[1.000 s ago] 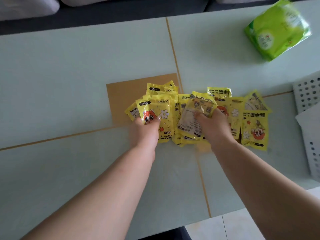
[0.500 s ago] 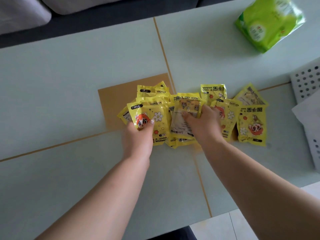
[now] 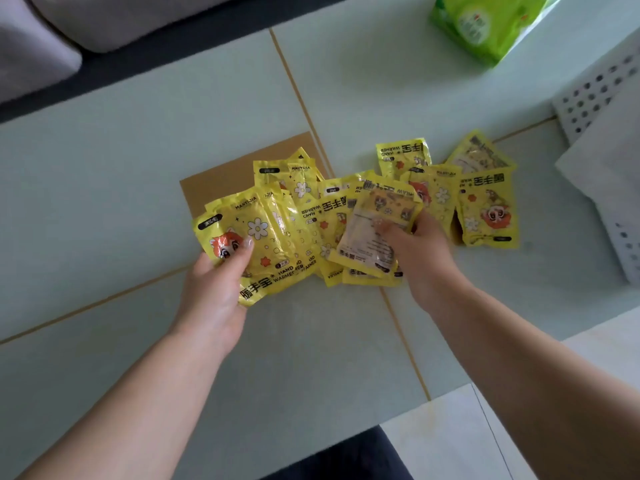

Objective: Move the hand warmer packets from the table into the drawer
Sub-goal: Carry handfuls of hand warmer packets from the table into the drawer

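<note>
Several yellow hand warmer packets [image 3: 485, 209] lie in an overlapping heap in the middle of the pale green table [image 3: 121, 168]. My left hand [image 3: 214, 289] grips a small fanned stack of packets [image 3: 263, 237] at the heap's left side, thumb on the top one. My right hand [image 3: 419, 251] holds a packet turned back side up [image 3: 377, 230] over the heap's middle, with more packets under it. No drawer is in view.
A green plastic package [image 3: 485, 22] lies at the far right of the table. A white perforated basket [image 3: 599, 91] with white material sits at the right edge. A brown square [image 3: 221, 181] lies under the heap. A sofa runs along the far side.
Both hands have drawn packets toward me. The left hand's stack has lifted and fanned out at the heap's left. The camera has shifted, so everything sits further left in view.
</note>
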Action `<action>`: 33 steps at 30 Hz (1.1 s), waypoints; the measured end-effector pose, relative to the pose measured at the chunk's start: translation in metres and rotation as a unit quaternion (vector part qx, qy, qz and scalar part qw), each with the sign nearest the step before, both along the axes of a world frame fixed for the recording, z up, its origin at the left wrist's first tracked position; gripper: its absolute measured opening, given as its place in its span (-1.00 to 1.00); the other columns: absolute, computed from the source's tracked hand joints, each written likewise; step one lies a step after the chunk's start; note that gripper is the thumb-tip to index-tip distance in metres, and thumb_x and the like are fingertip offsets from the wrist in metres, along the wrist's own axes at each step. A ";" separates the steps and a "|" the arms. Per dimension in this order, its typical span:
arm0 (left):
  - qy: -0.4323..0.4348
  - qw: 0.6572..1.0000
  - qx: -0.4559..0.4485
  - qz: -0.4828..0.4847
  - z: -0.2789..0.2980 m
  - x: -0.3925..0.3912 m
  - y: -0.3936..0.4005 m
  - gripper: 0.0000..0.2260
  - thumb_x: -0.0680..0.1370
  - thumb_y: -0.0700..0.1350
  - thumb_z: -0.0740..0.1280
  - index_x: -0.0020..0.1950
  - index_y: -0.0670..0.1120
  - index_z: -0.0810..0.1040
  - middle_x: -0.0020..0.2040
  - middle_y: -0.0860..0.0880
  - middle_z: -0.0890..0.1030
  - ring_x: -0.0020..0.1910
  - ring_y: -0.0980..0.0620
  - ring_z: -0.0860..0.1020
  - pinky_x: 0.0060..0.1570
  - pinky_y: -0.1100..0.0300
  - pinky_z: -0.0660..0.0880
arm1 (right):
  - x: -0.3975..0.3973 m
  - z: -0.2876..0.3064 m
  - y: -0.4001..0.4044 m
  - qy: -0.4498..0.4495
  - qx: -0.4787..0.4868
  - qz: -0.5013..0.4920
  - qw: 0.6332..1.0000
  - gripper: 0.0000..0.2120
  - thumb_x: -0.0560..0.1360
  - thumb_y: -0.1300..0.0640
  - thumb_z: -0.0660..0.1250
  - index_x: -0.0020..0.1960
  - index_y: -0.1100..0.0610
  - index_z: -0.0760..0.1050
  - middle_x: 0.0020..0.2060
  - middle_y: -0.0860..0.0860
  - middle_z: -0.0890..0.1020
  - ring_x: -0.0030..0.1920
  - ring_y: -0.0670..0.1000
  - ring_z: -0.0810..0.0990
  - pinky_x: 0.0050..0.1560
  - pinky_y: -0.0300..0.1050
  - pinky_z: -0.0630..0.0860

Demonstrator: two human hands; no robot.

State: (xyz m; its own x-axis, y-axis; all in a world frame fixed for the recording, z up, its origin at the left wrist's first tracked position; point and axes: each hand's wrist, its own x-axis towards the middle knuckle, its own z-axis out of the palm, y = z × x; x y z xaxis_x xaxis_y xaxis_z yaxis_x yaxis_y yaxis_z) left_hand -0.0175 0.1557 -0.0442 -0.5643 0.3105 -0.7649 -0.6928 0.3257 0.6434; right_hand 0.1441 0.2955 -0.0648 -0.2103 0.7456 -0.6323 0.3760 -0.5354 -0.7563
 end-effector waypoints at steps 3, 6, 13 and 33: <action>-0.009 0.999 0.029 -0.040 0.010 0.000 -0.009 -0.68 0.53 -0.20 0.30 0.29 -0.08 0.52 0.16 -0.11 0.64 0.11 -0.12 0.62 -0.16 0.04 0.62 | 0.016 0.005 -0.009 0.044 -0.027 -0.031 0.998 -0.82 0.47 0.21 0.34 0.06 0.04 0.53 -0.02 0.04 0.69 -0.01 0.06 0.67 0.06 0.17 0.59; -0.016 0.995 0.042 -0.088 0.022 0.008 -0.016 -0.59 0.43 -0.15 0.35 0.29 -0.09 0.51 0.17 -0.12 0.64 0.13 -0.13 0.61 -0.06 -0.02 0.59 | 0.037 0.015 -0.025 0.123 -0.071 -0.063 0.988 -0.71 0.48 0.24 0.33 0.19 0.15 0.48 0.08 0.14 0.66 0.07 0.15 0.65 0.12 0.25 0.54; -0.036 0.970 0.062 -0.232 0.042 0.046 -0.028 -0.65 0.45 -0.15 0.33 0.24 -0.09 0.52 0.13 -0.11 0.66 0.12 -0.11 0.62 0.08 -0.08 0.54 | 0.097 0.057 -0.082 0.283 -0.107 -0.170 0.938 -0.67 0.38 0.18 0.31 0.14 0.19 0.49 -0.12 0.09 0.71 -0.13 0.06 0.70 -0.20 0.02 0.64; -0.066 0.756 0.035 -0.651 0.074 0.296 -0.120 -0.74 0.47 -0.14 0.33 0.15 -0.11 0.56 0.07 -0.12 0.69 0.08 -0.15 0.64 0.05 -0.10 0.55 | 0.339 0.106 -0.374 0.258 0.003 -0.559 0.788 -0.67 0.29 0.21 0.40 0.05 0.16 0.52 -0.20 0.06 0.71 -0.22 0.03 0.71 -0.26 -0.02 0.66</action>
